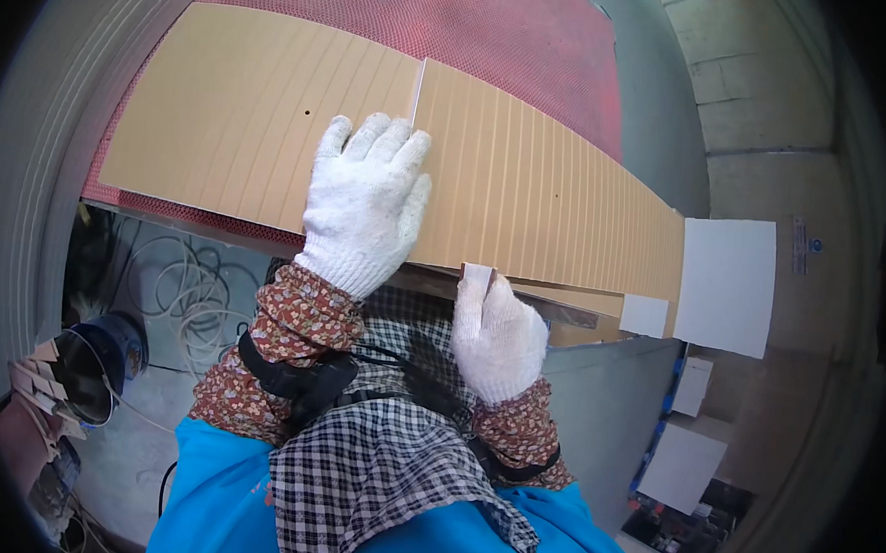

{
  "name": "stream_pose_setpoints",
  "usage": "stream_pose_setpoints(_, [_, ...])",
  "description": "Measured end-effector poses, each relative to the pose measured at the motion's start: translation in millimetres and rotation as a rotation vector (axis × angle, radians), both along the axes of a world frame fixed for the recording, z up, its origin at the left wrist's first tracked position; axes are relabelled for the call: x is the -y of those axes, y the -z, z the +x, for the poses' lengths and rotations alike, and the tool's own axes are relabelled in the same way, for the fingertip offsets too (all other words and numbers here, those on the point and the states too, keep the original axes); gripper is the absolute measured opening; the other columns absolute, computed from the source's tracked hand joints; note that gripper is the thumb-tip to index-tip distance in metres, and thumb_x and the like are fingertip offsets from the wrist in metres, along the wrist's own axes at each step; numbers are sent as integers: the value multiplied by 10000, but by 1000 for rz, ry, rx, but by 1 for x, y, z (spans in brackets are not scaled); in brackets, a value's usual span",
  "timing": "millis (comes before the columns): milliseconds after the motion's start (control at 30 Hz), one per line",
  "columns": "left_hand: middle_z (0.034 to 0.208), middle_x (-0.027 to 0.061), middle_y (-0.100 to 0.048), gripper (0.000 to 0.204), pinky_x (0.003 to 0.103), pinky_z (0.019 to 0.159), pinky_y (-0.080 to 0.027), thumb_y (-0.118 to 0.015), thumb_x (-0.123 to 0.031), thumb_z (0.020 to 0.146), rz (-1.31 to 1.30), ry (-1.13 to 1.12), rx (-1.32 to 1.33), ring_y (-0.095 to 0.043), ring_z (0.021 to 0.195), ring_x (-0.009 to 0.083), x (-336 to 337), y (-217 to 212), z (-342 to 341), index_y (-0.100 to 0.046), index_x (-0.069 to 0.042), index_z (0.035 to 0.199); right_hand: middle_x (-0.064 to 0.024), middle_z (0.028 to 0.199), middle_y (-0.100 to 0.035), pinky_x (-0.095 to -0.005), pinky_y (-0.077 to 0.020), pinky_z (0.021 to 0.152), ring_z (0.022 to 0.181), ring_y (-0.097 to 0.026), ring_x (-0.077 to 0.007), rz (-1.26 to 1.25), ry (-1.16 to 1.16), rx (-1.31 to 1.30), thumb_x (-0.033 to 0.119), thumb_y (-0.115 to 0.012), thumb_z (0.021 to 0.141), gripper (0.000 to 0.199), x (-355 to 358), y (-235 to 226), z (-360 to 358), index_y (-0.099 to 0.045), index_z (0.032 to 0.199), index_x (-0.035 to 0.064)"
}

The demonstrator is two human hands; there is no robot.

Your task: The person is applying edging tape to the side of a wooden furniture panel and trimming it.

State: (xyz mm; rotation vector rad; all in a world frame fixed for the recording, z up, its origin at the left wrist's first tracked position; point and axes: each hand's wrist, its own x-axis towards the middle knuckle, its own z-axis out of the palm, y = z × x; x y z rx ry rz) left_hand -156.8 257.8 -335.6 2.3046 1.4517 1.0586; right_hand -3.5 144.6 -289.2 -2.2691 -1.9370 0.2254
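Note:
My left hand (367, 192), in a white knit glove, lies flat with its fingers stretched out on a long tan board (212, 104) marked with grooves across its width. The fingertips are beside a pale upright strip (418, 90) between two sections of the board. My right hand (500, 340), gloved the same way, is closed at the board's near edge. Between its thumb and fingers is a small pale piece with brown edges (478, 273); its exact kind cannot be made out, and the fingers cover most of it.
A red mesh mat (536, 31) lies under the board on a grey table (664, 78). White sheets (728, 286) are at the right end. At lower left stand a dark blue bucket (129, 345) and a coiled pale hose (197, 294) on the floor.

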Motion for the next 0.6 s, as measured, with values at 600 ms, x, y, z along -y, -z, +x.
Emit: stream_pose_setpoints(600, [1262, 163, -675, 351, 548, 1154, -366, -679, -86, 885, -14, 36, -4, -593, 1276, 351, -8, 0, 1, -659, -20, 1229, -317, 1126, -706, -485, -622, 811, 980, -733, -416, -177, -237, 226, 225, -410, 1049, 435, -211, 3, 46, -704, 1112, -89])
